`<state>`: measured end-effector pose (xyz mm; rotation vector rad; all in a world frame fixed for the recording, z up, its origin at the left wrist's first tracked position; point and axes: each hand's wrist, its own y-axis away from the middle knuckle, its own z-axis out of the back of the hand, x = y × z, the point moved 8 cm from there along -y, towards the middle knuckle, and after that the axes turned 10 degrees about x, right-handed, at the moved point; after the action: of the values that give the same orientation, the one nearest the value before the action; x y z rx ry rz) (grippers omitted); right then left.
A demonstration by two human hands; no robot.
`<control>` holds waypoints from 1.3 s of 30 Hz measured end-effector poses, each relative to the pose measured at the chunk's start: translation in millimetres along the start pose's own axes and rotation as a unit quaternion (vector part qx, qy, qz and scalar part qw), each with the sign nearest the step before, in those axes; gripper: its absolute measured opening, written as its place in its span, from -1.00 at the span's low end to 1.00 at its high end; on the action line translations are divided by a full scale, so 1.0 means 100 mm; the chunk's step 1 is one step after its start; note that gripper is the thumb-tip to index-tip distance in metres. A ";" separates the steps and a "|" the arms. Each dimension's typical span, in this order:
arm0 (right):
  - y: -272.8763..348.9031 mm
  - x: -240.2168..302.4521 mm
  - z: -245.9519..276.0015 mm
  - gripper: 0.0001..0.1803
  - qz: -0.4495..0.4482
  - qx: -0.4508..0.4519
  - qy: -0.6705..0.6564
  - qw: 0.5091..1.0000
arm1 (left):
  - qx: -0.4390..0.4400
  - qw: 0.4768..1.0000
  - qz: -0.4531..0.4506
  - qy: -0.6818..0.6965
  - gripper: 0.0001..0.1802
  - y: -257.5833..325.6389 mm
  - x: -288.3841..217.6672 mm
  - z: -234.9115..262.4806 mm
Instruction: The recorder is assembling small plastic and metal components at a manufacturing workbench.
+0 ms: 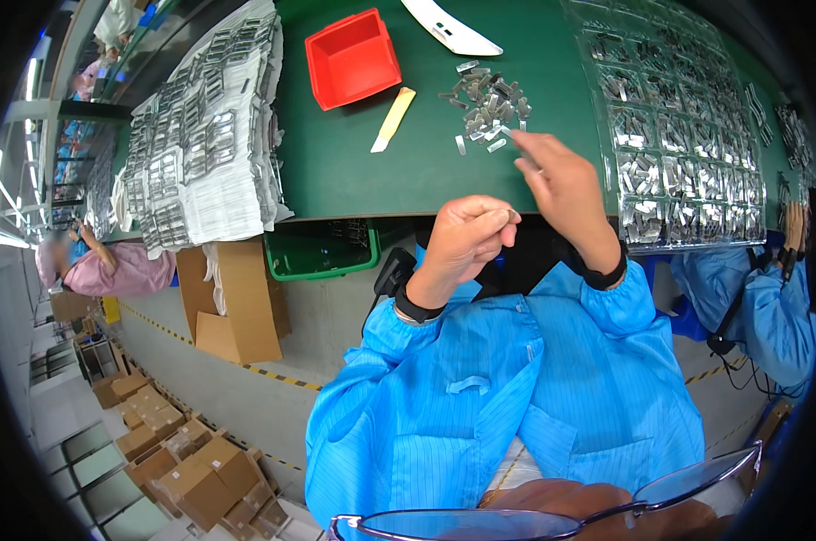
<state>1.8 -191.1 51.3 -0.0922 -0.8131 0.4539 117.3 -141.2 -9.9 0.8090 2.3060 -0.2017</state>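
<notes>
My left hand (pixel 473 236) is closed in a pinch just off the table's near edge. What its fingers hold, if anything, is too hidden to name. Over the table, my right hand (pixel 566 187) has its thumb and fingers apart, with the fingertips at the near right side of a loose pile of small metal pieces (pixel 491 101). These are flat, silvery and oblong, and a few lie singly around the pile. One bright piece (pixel 505 132) lies right by the right index fingertip; whether they touch I cannot tell.
On the green table (pixel 336 180) are a red bin (pixel 352 68), a yellow-handled tool (pixel 394 117) and a curved white part (pixel 448 29). Stacked sheets of parts (pixel 205 144) stand left, clear compartment trays (pixel 683 135) right. Below sit a green crate (pixel 322 261) and cardboard box (pixel 245 307). A co-worker's sleeve (pixel 760 307) shows right.
</notes>
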 end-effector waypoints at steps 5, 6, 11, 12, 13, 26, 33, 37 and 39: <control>0.04 0.13 -0.39 -0.58 0.034 0.064 0.233 0.970 | -0.035 0.995 -0.037 0.088 -0.78 0.17 -0.10 0.18; 0.10 0.15 -0.40 -0.58 0.035 0.064 0.234 0.970 | -0.043 0.992 -0.047 0.106 -0.76 0.20 -0.13 0.21; 0.44 0.25 -0.46 -0.59 0.059 0.071 0.250 0.964 | -0.067 0.986 -0.053 0.140 -0.75 0.29 -0.11 0.33; 0.51 0.27 -0.46 -0.59 0.101 0.050 0.250 0.962 | -0.062 0.992 -0.026 0.107 -0.70 0.31 -0.01 0.40; 0.55 0.21 -0.49 -0.59 0.099 0.050 0.252 0.961 | -0.056 0.996 0.002 0.073 -0.65 0.33 0.09 0.46; 0.60 0.21 -0.45 -0.59 0.169 -0.064 0.212 0.961 | -0.149 0.982 0.108 0.032 -0.56 0.15 0.58 0.56; 0.60 0.22 -0.43 -0.51 0.168 -0.038 0.199 0.965 | -0.173 0.976 0.118 0.055 -0.57 0.11 0.68 0.57; 0.67 0.18 -0.42 -0.50 0.195 -0.037 0.197 0.960 | -0.146 0.980 0.097 0.094 -0.65 0.09 0.71 0.52; 0.71 0.14 -0.40 -0.49 0.213 -0.058 0.167 0.961 | -0.144 0.979 0.100 0.100 -0.74 0.09 0.70 0.51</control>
<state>13.7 -117.4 15.2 -0.4479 -0.4812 0.7740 109.7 -117.0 -93.3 0.9368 2.3433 0.3105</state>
